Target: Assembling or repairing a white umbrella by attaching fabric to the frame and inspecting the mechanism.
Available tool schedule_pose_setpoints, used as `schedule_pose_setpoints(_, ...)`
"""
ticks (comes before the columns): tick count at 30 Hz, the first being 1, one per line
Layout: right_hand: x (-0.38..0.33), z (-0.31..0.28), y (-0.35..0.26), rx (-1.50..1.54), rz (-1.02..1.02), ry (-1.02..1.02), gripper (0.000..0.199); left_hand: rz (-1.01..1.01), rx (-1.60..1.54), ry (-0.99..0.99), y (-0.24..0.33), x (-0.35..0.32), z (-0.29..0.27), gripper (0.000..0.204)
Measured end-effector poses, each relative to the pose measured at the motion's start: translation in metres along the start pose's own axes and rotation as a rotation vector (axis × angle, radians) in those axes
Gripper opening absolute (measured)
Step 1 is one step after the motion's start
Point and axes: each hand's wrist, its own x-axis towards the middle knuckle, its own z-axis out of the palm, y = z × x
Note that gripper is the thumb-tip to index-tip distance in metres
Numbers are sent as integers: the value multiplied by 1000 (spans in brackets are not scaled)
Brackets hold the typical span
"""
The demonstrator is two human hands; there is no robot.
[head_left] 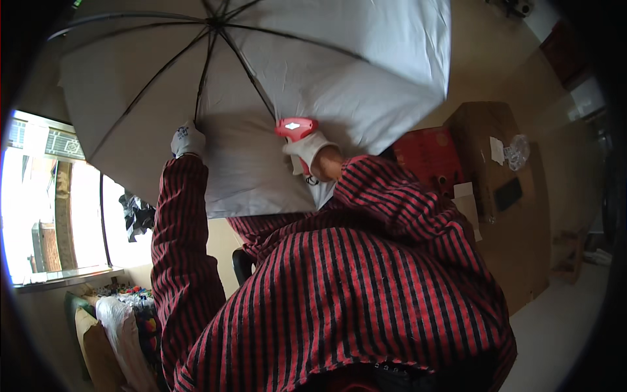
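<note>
An umbrella (248,72) is spread wide in front of me, its silver-grey canopy lining and dark ribs facing me. The ribs meet at a hub near the upper edge of the view. My left hand (189,140), in a white glove, is closed around a dark umbrella rib at its lower part, against the canopy. My right hand (318,147), also gloved, grips a red pistol-shaped hand tool (297,129) with a white mark on its side. The tool's front end is beside another rib, close to the lining. Most of the right fingers are hidden behind the handle.
To the right stand a large brown carton (516,222) and a red box (428,157), with clear plastic (517,151) on the carton. At lower left, stuffed sacks (116,326) lean below a bright window (72,215). A dark chair part (242,264) shows behind my left arm.
</note>
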Motion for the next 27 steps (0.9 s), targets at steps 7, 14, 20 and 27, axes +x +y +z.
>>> schedule_pose_setpoints(7,14,-2,16,135,26,168,20,-196,-169,276,14,-43,22,36)
schedule_pose_setpoints(14,-26,9,30,395,61,157,16,314,-577,24,105,-146,42,55)
schedule_pose_setpoints(20,-10,10,12,422,54,110,12,196,-518,-109,123,-158,73,54)
schedule_pose_setpoints(27,12,-26,-20,-7,-199,198,8,146,-438,-131,129,-161,61,51)
